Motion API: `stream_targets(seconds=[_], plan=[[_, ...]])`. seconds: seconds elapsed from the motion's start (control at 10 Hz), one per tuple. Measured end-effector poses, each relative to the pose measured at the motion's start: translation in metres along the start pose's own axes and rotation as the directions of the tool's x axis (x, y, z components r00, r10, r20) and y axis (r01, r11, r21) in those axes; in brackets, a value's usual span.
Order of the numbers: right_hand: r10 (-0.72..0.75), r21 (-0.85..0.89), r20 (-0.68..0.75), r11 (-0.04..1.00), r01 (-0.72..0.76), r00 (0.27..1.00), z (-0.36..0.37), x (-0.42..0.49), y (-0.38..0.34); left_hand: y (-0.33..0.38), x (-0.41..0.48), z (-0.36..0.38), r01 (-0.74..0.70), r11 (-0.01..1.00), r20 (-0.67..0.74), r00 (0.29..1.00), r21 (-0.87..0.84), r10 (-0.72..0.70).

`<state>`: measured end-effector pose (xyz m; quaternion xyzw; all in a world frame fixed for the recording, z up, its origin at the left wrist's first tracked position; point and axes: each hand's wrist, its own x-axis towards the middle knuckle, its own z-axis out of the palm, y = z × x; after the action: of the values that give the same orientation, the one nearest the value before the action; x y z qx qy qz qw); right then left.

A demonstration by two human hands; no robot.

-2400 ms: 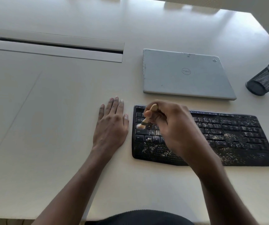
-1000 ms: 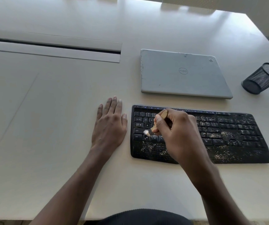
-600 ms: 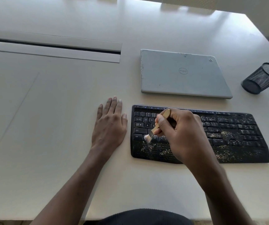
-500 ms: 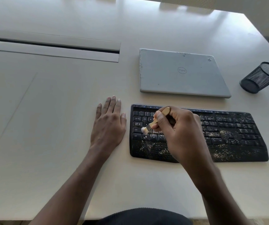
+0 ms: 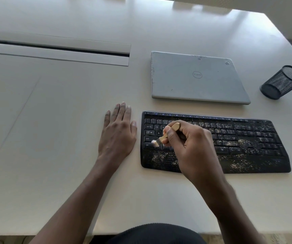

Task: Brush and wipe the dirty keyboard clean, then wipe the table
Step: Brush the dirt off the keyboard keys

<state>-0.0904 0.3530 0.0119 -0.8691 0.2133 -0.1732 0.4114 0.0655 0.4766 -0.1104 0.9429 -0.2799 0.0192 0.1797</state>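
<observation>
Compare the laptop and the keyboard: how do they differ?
The laptop is silver-grey and closed; the keyboard is black and speckled with pale grit. The laptop lies untouched farther back; the keyboard, nearer, has the right hand holding a brush to its keys. Both lie flat on the table.

On the table [image 5: 62, 120], the keyboard [image 5: 247, 147] lies before the laptop [image 5: 198, 78]; the pen cup [image 5: 282, 82] stands right of the laptop, the cable slot [image 5: 57, 49] left of it.

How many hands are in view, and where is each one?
2. The left hand lies flat on the table, beside the keyboard. The right hand holds a brush over the keyboard's left keys.
</observation>
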Motion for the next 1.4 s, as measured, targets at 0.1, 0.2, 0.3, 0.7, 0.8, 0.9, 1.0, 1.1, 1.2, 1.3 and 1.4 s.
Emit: stream_targets(seconds=[0.1,0.2,0.3,0.7,0.8,0.9,1.0,1.1,1.2,1.3,1.4], plan=[[0.030,-0.032,0.063,0.999,-0.028,0.998,-0.004,-0.003,0.001,0.001,0.000,0.000,0.002,1.000,0.000,1.000,-0.002,-0.002],[-0.008,0.014,-0.041,1.000,0.008,0.999,-0.007,-0.004,0.005,0.001,-0.001,-0.001,0.002,1.000,0.000,1.000,-0.007,-0.002],[-0.012,-0.023,-0.022,1.000,0.012,1.000,-0.007,-0.005,0.007,0.001,-0.001,-0.001,0.001,1.000,0.002,1.000,-0.009,-0.001],[0.006,0.039,-0.020,0.999,-0.005,1.000,0.004,-0.007,0.003,0.001,0.000,0.000,0.003,1.000,-0.001,1.000,-0.008,-0.003],[0.026,0.031,0.038,0.999,-0.027,0.999,0.000,-0.011,0.000,0.001,0.000,0.000,0.003,1.000,-0.006,1.000,-0.011,-0.003],[-0.005,0.068,-0.045,0.998,0.008,0.999,-0.001,-0.009,-0.002,0.001,-0.001,-0.001,0.003,1.000,-0.009,1.000,-0.014,-0.003],[-0.007,0.051,-0.050,0.999,0.009,0.999,0.002,-0.008,-0.002,0.001,-0.001,-0.001,0.004,1.000,-0.005,1.000,-0.017,-0.004],[0.011,-0.006,0.060,1.000,-0.011,0.998,0.001,-0.014,-0.002,0.001,0.000,-0.001,0.004,1.000,-0.003,1.000,-0.012,-0.004],[-0.025,0.058,0.069,0.998,0.021,0.997,0.001,-0.016,-0.007,0.000,0.000,-0.001,0.006,1.000,0.003,1.000,-0.008,-0.006],[-0.045,0.068,0.087,0.997,0.040,0.995,0.008,-0.014,-0.009,0.000,0.000,-0.001,0.005,1.000,0.003,1.000,-0.009,-0.005],[-0.041,0.035,0.097,0.999,0.037,0.994,0.012,-0.014,-0.009,0.000,0.000,-0.002,0.002,1.000,0.003,1.000,-0.011,-0.002]])
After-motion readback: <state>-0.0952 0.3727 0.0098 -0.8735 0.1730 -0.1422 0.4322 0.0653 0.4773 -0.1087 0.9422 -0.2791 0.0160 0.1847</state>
